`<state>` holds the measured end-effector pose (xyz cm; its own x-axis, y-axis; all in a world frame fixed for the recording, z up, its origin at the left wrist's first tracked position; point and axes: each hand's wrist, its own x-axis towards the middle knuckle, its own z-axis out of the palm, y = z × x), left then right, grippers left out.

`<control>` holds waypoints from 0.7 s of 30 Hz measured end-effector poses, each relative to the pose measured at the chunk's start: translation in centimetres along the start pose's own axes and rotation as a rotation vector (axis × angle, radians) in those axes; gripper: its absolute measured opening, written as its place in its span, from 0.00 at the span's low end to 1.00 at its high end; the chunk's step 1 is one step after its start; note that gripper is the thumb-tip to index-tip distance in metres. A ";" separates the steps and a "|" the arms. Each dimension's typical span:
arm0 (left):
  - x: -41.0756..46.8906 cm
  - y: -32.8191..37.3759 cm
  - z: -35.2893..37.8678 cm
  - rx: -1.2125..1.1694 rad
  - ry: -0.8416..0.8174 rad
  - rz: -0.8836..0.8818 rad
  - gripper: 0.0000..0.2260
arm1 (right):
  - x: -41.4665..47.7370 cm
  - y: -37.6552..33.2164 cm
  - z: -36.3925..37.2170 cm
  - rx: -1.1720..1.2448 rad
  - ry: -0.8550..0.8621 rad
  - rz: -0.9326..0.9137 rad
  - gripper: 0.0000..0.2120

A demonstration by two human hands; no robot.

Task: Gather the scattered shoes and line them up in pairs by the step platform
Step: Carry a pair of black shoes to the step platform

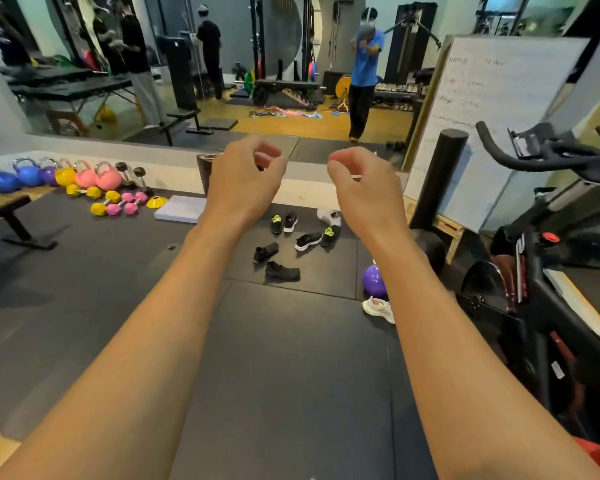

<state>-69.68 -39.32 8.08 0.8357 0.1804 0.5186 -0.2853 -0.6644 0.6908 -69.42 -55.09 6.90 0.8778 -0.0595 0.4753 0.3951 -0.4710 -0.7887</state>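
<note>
Reaching out over a gym's black floor mat (118,306), the left hand (246,178) and right hand (364,185) hung empty side by side, fingers loosely curled toward the thumbs and pinching nothing, apparently readied for a first pick-up. The pale step platform (179,209) sat by the mirror wall (274,126) with no shoes lined beside it, while the black shoes (282,270) and one white shoe (378,308) lay scattered on the mat, off to its right.
</note>
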 end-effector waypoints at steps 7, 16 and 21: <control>13.5 -7.5 7.1 0.029 -0.031 -0.061 0.09 | 14.7 6.7 7.4 0.021 -0.022 0.016 0.11; 29.9 -15.0 15.6 0.006 -0.084 -0.084 0.08 | 30.9 14.8 14.0 -0.067 -0.004 0.070 0.10; 38.9 -20.8 20.9 -0.053 -0.146 -0.060 0.06 | 38.6 19.4 19.3 -0.129 0.036 0.109 0.09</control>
<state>-21.38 -33.66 3.35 0.9102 0.1086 0.3997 -0.2540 -0.6158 0.7458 -22.65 -49.49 2.40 0.9023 -0.1472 0.4052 0.2577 -0.5693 -0.7807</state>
